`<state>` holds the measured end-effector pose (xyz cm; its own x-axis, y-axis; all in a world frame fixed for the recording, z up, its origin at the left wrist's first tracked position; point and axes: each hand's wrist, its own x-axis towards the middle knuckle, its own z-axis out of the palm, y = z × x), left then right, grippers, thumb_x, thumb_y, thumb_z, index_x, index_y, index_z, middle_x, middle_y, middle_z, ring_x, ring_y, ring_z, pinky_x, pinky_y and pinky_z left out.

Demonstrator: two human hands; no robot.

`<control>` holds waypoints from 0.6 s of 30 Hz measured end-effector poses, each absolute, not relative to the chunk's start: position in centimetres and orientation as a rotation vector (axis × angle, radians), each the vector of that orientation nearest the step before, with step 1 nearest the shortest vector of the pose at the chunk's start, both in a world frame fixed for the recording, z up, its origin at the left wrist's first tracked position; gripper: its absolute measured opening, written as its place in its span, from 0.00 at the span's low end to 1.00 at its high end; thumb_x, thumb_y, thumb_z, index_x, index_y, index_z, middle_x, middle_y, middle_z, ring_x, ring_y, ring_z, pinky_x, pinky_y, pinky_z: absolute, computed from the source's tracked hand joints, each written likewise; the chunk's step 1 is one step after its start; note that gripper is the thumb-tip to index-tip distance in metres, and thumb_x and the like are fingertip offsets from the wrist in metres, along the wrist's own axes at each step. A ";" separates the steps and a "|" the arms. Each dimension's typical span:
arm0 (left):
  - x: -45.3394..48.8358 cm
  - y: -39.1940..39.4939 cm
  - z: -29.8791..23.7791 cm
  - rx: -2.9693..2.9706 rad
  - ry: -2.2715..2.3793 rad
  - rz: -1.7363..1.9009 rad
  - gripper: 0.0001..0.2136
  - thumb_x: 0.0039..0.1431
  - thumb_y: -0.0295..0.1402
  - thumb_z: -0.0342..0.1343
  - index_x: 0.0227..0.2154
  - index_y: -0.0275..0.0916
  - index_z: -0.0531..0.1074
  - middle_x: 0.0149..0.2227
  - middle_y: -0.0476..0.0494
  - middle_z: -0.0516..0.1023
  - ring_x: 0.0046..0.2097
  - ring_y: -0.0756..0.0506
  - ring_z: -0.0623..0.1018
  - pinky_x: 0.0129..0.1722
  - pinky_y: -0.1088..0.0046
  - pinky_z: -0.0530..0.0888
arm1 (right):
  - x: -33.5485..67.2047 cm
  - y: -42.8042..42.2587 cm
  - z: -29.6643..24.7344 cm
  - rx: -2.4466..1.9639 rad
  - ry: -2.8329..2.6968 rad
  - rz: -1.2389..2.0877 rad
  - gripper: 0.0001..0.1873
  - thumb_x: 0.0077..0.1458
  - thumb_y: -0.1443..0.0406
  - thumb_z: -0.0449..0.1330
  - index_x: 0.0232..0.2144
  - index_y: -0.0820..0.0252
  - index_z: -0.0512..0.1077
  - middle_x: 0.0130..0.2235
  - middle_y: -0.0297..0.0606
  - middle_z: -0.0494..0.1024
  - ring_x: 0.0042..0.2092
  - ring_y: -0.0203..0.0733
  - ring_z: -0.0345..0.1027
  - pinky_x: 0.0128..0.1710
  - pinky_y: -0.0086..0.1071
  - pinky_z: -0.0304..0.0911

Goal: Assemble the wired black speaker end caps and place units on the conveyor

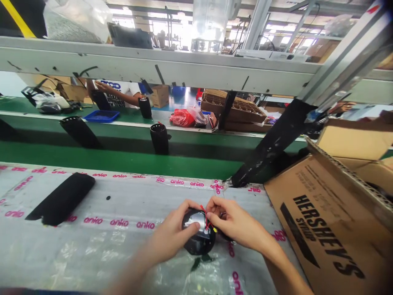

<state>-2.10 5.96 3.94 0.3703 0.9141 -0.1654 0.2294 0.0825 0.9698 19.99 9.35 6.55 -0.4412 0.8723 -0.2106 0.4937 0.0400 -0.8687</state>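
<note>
1. Black round casing [199, 237] with red wires [206, 218] at its upper edge was held over a work table [92, 250] covered in plastic film printed with pink "anko" lettering, near the table's far edge.
2. Left hand [173, 231] gripped the casing from the near left, with the thumb pressed onto a shiny silver patch [194, 221] on its face and the fingers curled around the far side.
3. Right hand [236, 221] came in from the right, its thumb and forefinger pinched together at the red wires, the two hands almost touching above the casing.
4. Black foam sleeve [59, 199] lay on the film well left of the hands.
5. Cardboard carton [319, 229] marked "Hershey's Syrup" stood open just right of the table, its flaps raised.
6. Black cylinders [159, 138] stood upright on a green conveyor belt [116, 159] beyond the table, and another [80, 132] lay tilted beside them.
7. Co-worker's arm [118, 92], in a white printed sleeve, reached across the far side of the line, near a blue tray [101, 116], a red plastic bag [181, 118] and a compartmented cardboard tray [233, 107].
</note>
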 end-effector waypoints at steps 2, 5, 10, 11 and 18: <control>-2.5 7.1 4.7 1.487 1.075 0.602 0.14 0.63 0.34 0.61 0.51 0.44 0.74 0.51 0.44 0.82 0.53 0.38 0.79 0.57 0.62 0.73 | 19.9 9.2 6.5 -1.367 -1.959 1.370 0.05 0.60 0.70 0.60 0.34 0.56 0.76 0.32 0.31 0.80 0.33 0.38 0.71 0.33 0.29 0.62; -2.5 8.7 4.8 1.513 1.041 0.505 0.13 0.61 0.36 0.63 0.48 0.43 0.76 0.46 0.45 0.83 0.49 0.39 0.80 0.51 0.64 0.75 | 19.8 9.1 6.2 -1.385 -1.957 1.326 0.05 0.62 0.67 0.59 0.33 0.57 0.74 0.33 0.33 0.81 0.35 0.40 0.71 0.35 0.31 0.63; -2.2 9.4 3.8 1.483 0.904 0.539 0.15 0.63 0.37 0.61 0.50 0.41 0.78 0.49 0.44 0.85 0.53 0.37 0.81 0.55 0.64 0.75 | 18.8 8.4 6.4 -1.394 -2.000 1.089 0.08 0.60 0.60 0.68 0.39 0.56 0.76 0.36 0.35 0.78 0.38 0.43 0.70 0.39 0.35 0.64; -2.1 9.4 3.7 1.484 0.882 0.546 0.15 0.63 0.36 0.60 0.51 0.41 0.80 0.50 0.45 0.85 0.54 0.37 0.81 0.57 0.63 0.74 | 18.7 8.2 6.6 -1.354 -2.016 1.038 0.07 0.60 0.61 0.68 0.40 0.55 0.77 0.38 0.35 0.77 0.39 0.43 0.70 0.40 0.35 0.64; -1.8 9.4 3.7 1.356 0.865 0.588 0.15 0.55 0.31 0.62 0.45 0.42 0.86 0.45 0.46 0.88 0.48 0.39 0.82 0.52 0.66 0.74 | 21.0 6.2 6.7 -1.097 -2.011 1.147 0.06 0.63 0.68 0.63 0.33 0.54 0.77 0.36 0.35 0.77 0.40 0.44 0.72 0.43 0.34 0.66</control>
